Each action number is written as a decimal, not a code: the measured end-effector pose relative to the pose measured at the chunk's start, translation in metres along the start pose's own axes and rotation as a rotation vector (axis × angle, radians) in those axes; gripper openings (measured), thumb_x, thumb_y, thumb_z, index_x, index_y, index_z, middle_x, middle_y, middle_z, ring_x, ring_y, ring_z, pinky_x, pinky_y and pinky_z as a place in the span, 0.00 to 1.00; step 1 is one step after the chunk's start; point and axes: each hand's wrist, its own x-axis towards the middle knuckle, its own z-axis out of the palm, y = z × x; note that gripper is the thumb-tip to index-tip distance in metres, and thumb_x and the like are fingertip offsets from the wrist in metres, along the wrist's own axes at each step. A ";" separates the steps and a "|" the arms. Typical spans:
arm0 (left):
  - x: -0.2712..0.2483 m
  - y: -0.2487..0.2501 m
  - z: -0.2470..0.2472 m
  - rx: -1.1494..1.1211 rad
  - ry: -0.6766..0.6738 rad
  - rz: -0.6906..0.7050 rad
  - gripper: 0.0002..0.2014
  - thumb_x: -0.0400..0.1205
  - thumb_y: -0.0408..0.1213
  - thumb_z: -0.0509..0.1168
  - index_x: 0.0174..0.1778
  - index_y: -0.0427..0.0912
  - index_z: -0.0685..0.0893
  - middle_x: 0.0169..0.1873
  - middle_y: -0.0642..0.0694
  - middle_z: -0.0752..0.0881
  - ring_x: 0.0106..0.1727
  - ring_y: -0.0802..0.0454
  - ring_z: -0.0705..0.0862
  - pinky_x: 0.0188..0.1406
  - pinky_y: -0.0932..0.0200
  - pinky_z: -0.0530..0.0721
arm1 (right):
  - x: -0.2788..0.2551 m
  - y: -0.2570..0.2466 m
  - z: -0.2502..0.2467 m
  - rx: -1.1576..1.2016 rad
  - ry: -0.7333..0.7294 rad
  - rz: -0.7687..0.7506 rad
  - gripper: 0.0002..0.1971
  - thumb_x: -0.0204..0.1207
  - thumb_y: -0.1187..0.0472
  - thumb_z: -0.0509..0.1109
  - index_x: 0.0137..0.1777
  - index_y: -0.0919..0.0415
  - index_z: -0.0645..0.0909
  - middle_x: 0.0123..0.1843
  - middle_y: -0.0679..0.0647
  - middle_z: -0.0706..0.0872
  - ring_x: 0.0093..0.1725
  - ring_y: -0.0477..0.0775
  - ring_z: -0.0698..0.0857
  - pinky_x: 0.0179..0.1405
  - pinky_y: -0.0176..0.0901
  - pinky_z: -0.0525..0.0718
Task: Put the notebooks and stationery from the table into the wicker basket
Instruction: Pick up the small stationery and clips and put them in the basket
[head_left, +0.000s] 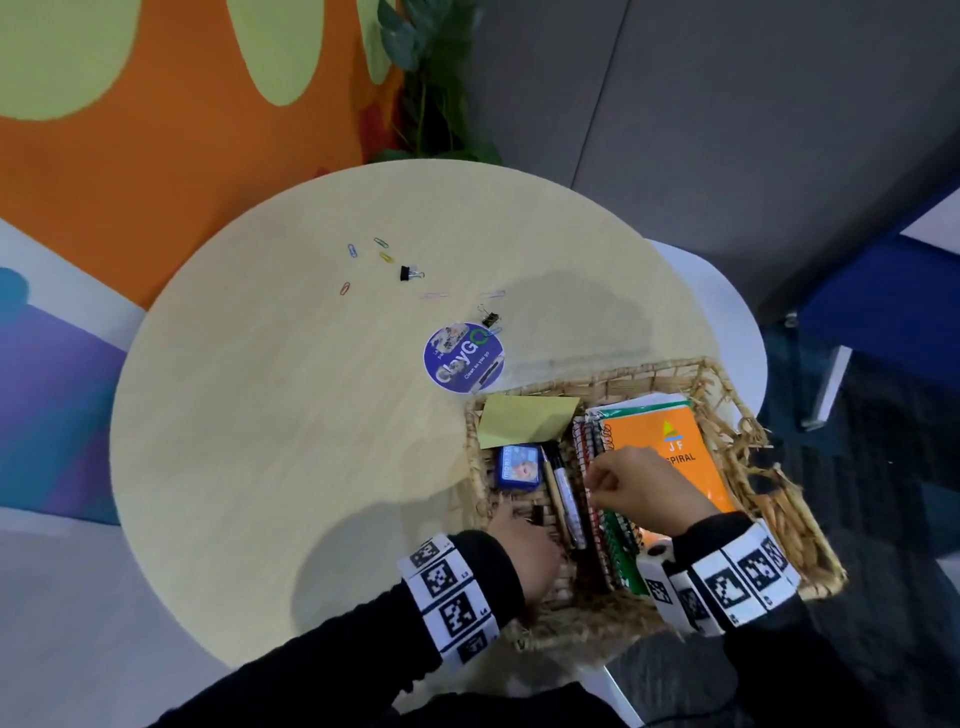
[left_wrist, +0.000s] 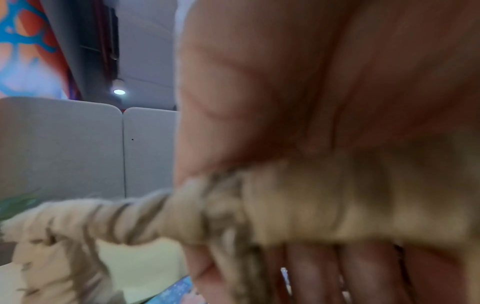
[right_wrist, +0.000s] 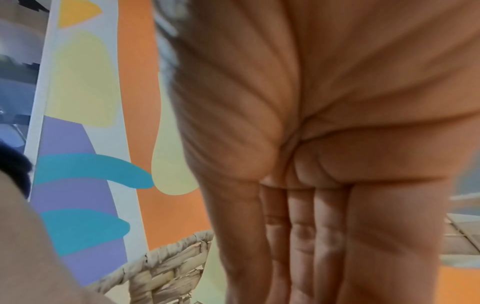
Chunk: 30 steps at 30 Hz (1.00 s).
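The wicker basket sits at the table's near right edge. Inside lie a yellow paper pad, a small blue box, pens and a stack of spiral notebooks with an orange one on top. My left hand lies over the basket's near-left rim, its fingers reaching straight down inside. My right hand hovers over the notebooks' spirals, fingertips bunched against the thumb; the frames do not show whether it pinches anything. Its fingers point down into the basket.
On the round wooden table lie several coloured paper clips and two black binder clips at the far middle. A round blue sticker is beside the basket. A plant stands behind the table.
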 end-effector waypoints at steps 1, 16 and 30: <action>0.001 0.000 0.000 -0.009 -0.008 0.004 0.10 0.84 0.35 0.59 0.52 0.36 0.85 0.48 0.38 0.84 0.57 0.43 0.81 0.65 0.46 0.70 | 0.000 0.001 0.001 0.003 -0.002 -0.013 0.05 0.75 0.63 0.72 0.42 0.53 0.81 0.41 0.49 0.83 0.42 0.48 0.82 0.40 0.34 0.80; -0.007 -0.257 -0.024 -0.943 0.992 -0.451 0.09 0.81 0.33 0.63 0.52 0.39 0.86 0.47 0.42 0.90 0.43 0.46 0.85 0.48 0.62 0.78 | 0.085 -0.063 -0.090 0.096 0.214 -0.184 0.03 0.74 0.60 0.72 0.40 0.52 0.85 0.32 0.44 0.87 0.37 0.39 0.84 0.37 0.29 0.77; 0.086 -0.416 -0.021 -1.076 0.906 -0.863 0.15 0.78 0.43 0.68 0.51 0.34 0.84 0.51 0.36 0.87 0.54 0.37 0.85 0.51 0.52 0.80 | 0.355 -0.176 -0.087 -0.109 0.167 -0.272 0.13 0.76 0.61 0.69 0.58 0.64 0.81 0.58 0.61 0.85 0.56 0.61 0.83 0.48 0.41 0.74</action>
